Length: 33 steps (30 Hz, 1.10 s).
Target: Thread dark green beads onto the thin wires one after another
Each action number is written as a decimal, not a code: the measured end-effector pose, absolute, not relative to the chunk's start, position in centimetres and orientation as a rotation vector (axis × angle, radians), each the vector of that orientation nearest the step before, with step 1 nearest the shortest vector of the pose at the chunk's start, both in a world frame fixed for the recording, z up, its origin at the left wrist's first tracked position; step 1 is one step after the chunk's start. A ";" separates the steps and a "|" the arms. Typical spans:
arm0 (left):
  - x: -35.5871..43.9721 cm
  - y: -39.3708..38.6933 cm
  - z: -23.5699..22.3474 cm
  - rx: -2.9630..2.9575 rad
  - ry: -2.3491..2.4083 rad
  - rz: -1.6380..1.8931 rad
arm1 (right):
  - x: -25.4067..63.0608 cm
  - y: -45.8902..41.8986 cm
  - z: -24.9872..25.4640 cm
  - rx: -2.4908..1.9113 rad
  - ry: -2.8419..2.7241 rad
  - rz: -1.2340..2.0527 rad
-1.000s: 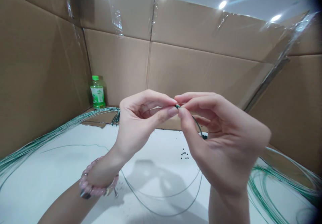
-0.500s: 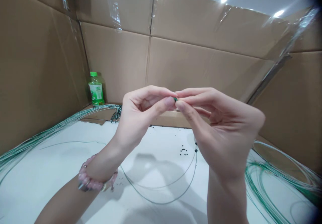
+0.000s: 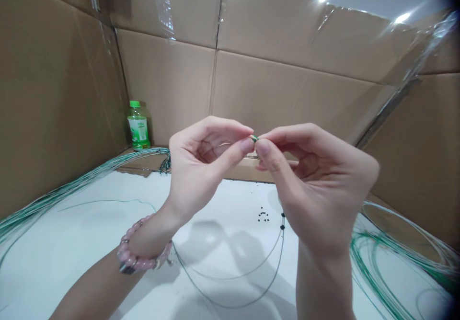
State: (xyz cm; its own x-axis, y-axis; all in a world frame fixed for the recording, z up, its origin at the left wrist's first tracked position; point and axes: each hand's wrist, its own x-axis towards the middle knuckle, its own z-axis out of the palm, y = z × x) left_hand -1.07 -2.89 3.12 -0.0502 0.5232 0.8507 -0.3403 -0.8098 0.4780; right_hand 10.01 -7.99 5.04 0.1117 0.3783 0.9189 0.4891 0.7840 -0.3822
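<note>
Near the middle of the view, my left hand (image 3: pixel 201 166) and my right hand (image 3: pixel 309 176) meet at their fingertips, thumbs against index fingers. Pinched between them is a short visible bit of green cord (image 3: pixel 255 138); the fingertips cover the rest, so a knot or bead there cannot be made out. Below hangs a loop of thin green cord (image 3: pixel 230 307), passing behind both hands. Two small black beads (image 3: pixel 282 227) sit on its right side, by my right wrist. A pink bead bracelet (image 3: pixel 143 263) circles my left wrist.
Several loose black beads (image 3: pixel 263 213) lie on the white table (image 3: pixel 208 205). A bundle of green cords (image 3: pixel 82 181) runs along the left, and coiled cords (image 3: pixel 377 248) lie at right. A green bottle (image 3: pixel 138 127) stands in the back corner. Cardboard walls (image 3: pixel 280 80) surround the table.
My hands have shifted slightly, and more green shows between the fingertips. The hanging loop and its two black beads sit lower in the view than before.
</note>
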 end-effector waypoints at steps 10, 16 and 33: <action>-1.3 -2.6 3.3 1.675 0.094 1.951 | 10.7 -8.2 5.2 -0.765 -1.572 -0.381; -1.3 -2.8 3.3 1.684 0.128 1.941 | 10.7 -8.4 5.2 -0.780 -1.583 -0.387; -1.7 -2.8 3.4 1.818 0.305 1.895 | 11.7 -8.6 5.7 -0.779 -1.673 -0.383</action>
